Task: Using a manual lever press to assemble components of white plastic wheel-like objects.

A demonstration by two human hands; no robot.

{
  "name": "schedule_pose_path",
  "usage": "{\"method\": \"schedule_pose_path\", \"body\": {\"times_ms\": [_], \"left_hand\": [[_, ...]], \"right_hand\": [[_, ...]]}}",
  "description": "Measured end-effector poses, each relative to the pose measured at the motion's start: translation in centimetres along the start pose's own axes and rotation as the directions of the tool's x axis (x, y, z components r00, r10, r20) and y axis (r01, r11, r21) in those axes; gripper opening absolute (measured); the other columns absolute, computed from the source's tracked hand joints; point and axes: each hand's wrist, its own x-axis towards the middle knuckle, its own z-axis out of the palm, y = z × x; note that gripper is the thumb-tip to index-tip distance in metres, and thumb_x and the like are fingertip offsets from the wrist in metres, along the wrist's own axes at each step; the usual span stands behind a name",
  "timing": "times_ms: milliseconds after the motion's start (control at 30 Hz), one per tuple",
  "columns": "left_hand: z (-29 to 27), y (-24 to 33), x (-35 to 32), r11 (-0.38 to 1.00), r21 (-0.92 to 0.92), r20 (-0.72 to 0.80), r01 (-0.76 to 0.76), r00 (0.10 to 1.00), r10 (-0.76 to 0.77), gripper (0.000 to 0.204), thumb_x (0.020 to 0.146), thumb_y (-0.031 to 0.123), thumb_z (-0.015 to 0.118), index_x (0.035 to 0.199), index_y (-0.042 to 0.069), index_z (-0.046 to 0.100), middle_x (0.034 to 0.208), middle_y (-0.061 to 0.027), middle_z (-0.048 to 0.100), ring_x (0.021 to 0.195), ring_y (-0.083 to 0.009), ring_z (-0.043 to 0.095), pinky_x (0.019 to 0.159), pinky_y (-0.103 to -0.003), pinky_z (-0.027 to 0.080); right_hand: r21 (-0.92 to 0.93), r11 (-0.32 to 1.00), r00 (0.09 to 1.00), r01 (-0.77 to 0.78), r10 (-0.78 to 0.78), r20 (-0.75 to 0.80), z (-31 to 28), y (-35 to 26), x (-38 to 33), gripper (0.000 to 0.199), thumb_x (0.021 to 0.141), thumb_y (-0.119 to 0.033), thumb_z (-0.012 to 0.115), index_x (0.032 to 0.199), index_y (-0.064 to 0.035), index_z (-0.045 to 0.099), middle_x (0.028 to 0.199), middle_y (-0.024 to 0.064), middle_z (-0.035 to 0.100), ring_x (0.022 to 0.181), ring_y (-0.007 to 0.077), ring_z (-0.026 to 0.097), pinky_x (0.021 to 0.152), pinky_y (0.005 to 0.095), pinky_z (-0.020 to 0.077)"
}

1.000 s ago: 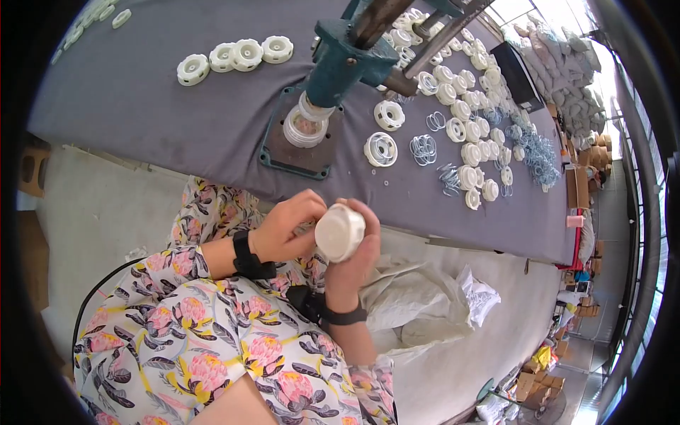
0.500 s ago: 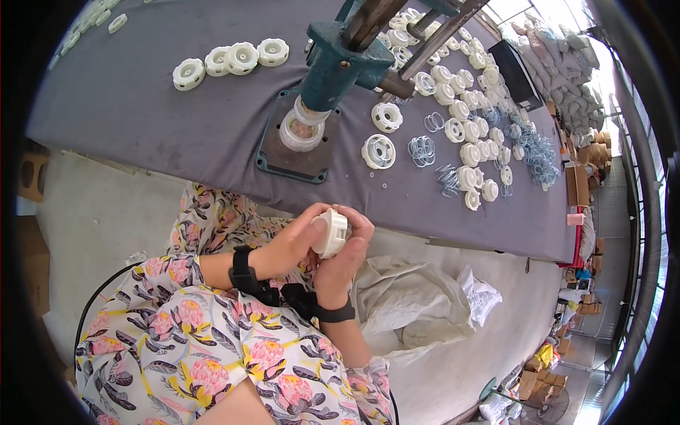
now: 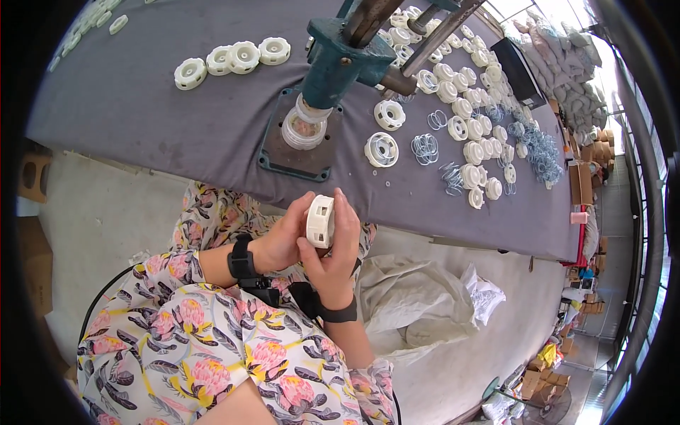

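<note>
Between my two hands, just in front of the table's near edge, a round white plastic part [image 3: 321, 221] with square openings around its side stands on edge. My left hand [image 3: 282, 237] grips it from the left, fingers partly hidden behind it. On the other side my right hand [image 3: 336, 255] holds it, fingers along its face and thumb at its lower rim. Beyond my hands stands a green hand press [image 3: 331, 78] on a dark base plate [image 3: 283, 161]. A clear and white round fixture [image 3: 304, 133] sits under its ram.
Several finished-looking white round parts [image 3: 244, 57] lie in a row left of the press. Many white rings [image 3: 474, 151] and loose metal springs [image 3: 425, 149] cover the right of the grey cloth table [image 3: 142, 113]. A pale sack [image 3: 418, 304] lies on the floor at right.
The white part has turned in my hands, so its side with the openings now faces up more. My right fingers have straightened along it, and both hands have shifted slightly.
</note>
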Motion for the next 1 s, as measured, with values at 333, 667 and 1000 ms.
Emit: {"method": "schedule_pose_path", "body": {"times_ms": [333,667,1000], "left_hand": [[-1.1,-0.5,-0.1,0.988,-0.151,0.068,-0.019,0.997,0.029,0.045,0.091,0.049,0.034,0.104,0.015,0.060,0.101,-0.0015,0.064,0.090,-0.0171,0.062,0.080,-0.033,0.050],[-0.3,-0.6,-0.3,0.987,0.108,-0.054,-0.118,0.991,0.125,0.041,0.091,0.042,0.035,0.112,0.012,0.053,0.106,-0.0018,0.059,0.097,-0.0155,0.057,0.085,-0.033,0.046],[1.4,0.0,0.6,0.922,0.332,-0.164,-0.200,0.950,0.265,0.033,0.091,0.035,0.037,0.114,0.012,0.045,0.099,-0.0006,0.051,0.092,-0.0122,0.052,0.079,-0.029,0.044]], "right_hand": [[-0.115,0.990,0.996,0.086,-0.087,-0.008,0.5,0.3,-0.2,0.067,0.071,-0.024,0.068,0.127,0.0046,0.044,0.129,0.0222,0.046,0.113,0.0381,0.046,0.095,0.0462,0.0347],[-0.128,0.990,0.990,0.059,-0.075,-0.122,1.0,0.3,-1.2,0.054,0.076,-0.020,0.065,0.122,0.0031,0.048,0.125,0.0212,0.049,0.111,0.0354,0.048,0.096,0.0464,0.0348],[0.009,0.966,0.960,-0.257,0.256,-0.116,0.3,0.0,-0.8,0.036,0.085,-0.014,0.059,0.115,0.0046,0.054,0.100,0.0205,0.063,0.083,0.0335,0.064,0.072,0.0365,0.0502]]}}
